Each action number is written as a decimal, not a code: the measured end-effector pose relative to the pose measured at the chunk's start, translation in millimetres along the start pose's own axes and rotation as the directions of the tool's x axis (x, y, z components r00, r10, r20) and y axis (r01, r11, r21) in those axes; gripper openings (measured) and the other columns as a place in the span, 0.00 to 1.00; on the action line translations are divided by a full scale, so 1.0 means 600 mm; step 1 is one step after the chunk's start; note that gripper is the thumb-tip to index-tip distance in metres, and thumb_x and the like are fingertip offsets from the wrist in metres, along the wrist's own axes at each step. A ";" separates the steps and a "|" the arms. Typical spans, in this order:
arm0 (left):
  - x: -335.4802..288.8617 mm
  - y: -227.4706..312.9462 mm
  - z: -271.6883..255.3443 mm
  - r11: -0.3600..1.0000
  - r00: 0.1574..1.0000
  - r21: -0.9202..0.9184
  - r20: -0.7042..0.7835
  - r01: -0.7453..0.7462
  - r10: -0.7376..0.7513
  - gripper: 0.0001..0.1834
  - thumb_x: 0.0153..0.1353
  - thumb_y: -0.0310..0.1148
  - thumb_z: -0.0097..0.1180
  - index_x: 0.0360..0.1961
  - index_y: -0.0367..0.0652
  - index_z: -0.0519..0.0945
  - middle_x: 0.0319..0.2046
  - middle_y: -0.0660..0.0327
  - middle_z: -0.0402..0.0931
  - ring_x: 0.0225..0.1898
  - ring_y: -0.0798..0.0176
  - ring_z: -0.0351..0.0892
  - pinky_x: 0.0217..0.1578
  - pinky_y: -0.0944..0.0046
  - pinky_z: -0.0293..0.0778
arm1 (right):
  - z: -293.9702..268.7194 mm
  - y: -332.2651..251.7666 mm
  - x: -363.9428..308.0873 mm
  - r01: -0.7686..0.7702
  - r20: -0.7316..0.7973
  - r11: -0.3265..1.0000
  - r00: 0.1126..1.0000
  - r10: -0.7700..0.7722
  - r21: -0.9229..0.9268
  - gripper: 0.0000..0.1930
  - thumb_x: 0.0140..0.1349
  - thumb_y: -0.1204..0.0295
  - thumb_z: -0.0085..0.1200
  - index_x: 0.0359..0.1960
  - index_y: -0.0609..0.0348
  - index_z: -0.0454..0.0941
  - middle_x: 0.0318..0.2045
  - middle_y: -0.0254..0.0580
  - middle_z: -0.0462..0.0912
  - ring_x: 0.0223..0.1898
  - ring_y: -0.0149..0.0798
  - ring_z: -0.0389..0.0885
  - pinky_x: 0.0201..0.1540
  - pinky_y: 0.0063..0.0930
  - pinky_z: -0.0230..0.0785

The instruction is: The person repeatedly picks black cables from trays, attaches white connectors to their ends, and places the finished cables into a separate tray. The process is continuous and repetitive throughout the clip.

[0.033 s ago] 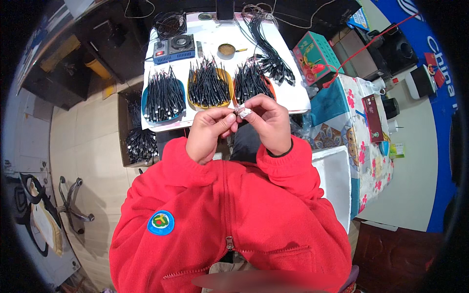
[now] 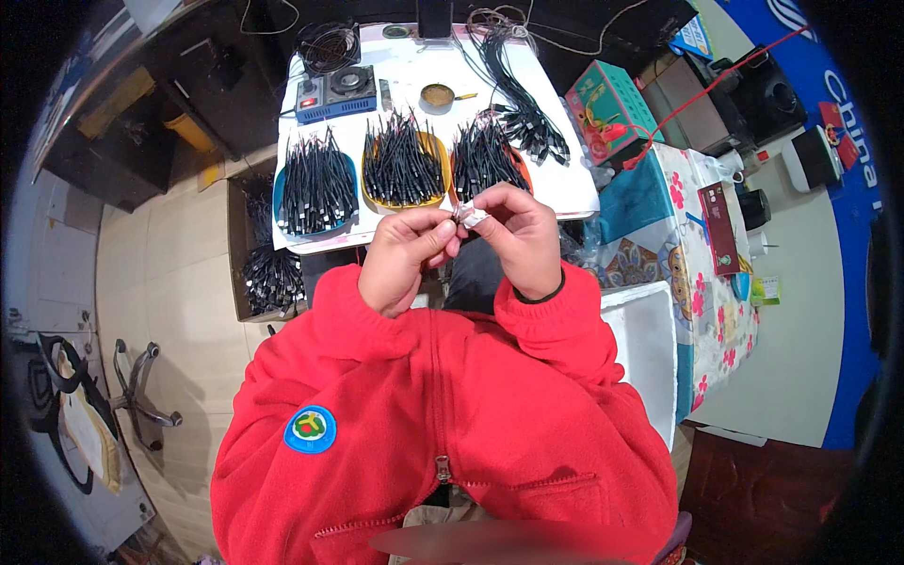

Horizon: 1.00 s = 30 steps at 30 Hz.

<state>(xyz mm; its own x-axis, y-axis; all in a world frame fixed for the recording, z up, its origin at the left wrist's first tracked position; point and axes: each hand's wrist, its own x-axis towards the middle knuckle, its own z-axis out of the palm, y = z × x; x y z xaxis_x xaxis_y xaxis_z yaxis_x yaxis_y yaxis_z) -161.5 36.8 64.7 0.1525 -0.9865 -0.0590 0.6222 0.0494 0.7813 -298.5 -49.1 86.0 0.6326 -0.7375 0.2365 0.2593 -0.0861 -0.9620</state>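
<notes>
Just in front of the table's near edge, my left hand (image 2: 403, 259) and my right hand (image 2: 525, 240) meet fingertip to fingertip. Between my right thumb and fingers is a crumpled white scrap (image 2: 474, 217), like tissue or thin paper. My left thumb and forefinger pinch a tiny brownish piece against it, too small to name. Beyond the hands, bundles of short black cables stand in three trays: a blue tray (image 2: 353, 179), a yellow tray (image 2: 443, 155) and an orange-red tray (image 2: 525, 174).
On the white table (image 2: 405, 66) are a blue solder pot unit (image 2: 336, 94), a round tin with a handle (image 2: 437, 95) and long black cables (image 2: 527, 122). A cardboard box of cables (image 2: 271, 282) sits at left. White foam box (image 2: 640, 330) and flowered cloth (image 2: 702, 301) lie right.
</notes>
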 end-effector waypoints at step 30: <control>0.061 -0.013 -0.043 0.964 0.990 0.224 -0.022 0.143 -0.142 0.07 0.66 0.28 0.48 0.34 0.35 0.75 0.21 0.64 0.75 0.17 0.78 0.63 0.18 0.78 0.56 | -0.358 0.156 0.318 -0.235 -0.289 0.341 0.950 -0.118 -0.910 0.10 0.51 0.67 0.57 0.31 0.61 0.79 0.29 0.52 0.82 0.34 0.50 0.81 0.39 0.38 0.73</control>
<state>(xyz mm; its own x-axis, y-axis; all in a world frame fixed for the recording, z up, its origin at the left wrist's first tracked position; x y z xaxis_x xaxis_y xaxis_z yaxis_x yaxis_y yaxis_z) -140.7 4.1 40.4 0.0793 -0.9800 -0.1827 0.4495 -0.1284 0.8840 -310.5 -341.9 11.5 0.3596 -0.8842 0.2982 -0.7243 -0.4660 -0.5082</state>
